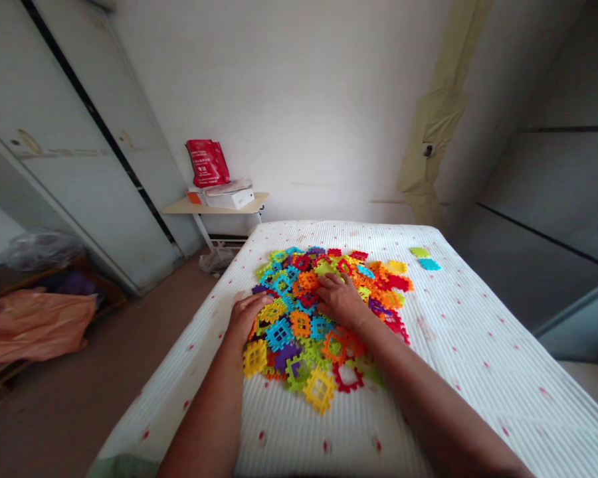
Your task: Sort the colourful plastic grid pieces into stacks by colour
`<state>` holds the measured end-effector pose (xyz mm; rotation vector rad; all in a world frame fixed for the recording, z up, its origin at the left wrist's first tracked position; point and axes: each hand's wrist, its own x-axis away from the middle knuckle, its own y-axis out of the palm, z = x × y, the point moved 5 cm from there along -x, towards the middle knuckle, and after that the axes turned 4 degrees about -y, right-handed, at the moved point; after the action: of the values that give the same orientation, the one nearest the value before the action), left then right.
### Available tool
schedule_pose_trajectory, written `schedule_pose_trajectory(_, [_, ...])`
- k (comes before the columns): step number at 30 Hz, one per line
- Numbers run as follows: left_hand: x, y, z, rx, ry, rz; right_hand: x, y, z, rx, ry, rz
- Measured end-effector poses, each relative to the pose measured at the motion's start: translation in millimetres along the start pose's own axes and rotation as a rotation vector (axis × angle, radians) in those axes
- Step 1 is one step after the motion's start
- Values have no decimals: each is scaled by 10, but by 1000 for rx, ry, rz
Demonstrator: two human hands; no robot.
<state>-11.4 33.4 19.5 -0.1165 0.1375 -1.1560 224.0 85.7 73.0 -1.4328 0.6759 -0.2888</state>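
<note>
A heap of flat, square, notched plastic pieces [299, 292] in yellow, blue, orange, red, green and purple lies on a white bed [458, 332]. My left hand [248, 313] rests on the heap's left edge, fingers spread flat over the pieces. My right hand [339, 297] lies palm down on the middle of the heap, fingers stretched toward an orange piece [307, 281]. Neither hand holds a piece. A yellow piece [319, 389] sits at the heap's near edge.
A green piece [419, 252] and a blue piece [429, 264] lie apart at the far right of the bed. A small side table [214, 206] with a white box and a red bag [206, 162] stands by the wall. An orange bag [30, 325] lies on the floor at the left.
</note>
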Motion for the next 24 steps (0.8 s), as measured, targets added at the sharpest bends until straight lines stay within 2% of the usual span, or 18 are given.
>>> schedule_pose_trajectory(6, [48,-16,36,71,-33,28,80,-163,176,1,54,53])
schedule_pose_trajectory(10, [17,-107,2,85,50,162,100,-218,223,16,92,116])
schedule_pose_trajectory(15, [-62,-217,-134,258,104,317,78,-86,123,-1,109,84])
schedule_pose_trajectory(19, [-94,-218,-171,289,114,327,58,12,-19,-11,70,25])
schedule_pose_trajectory(24, [-97,-205,-184,290,98,306,55,1,-111,-32,30,-9])
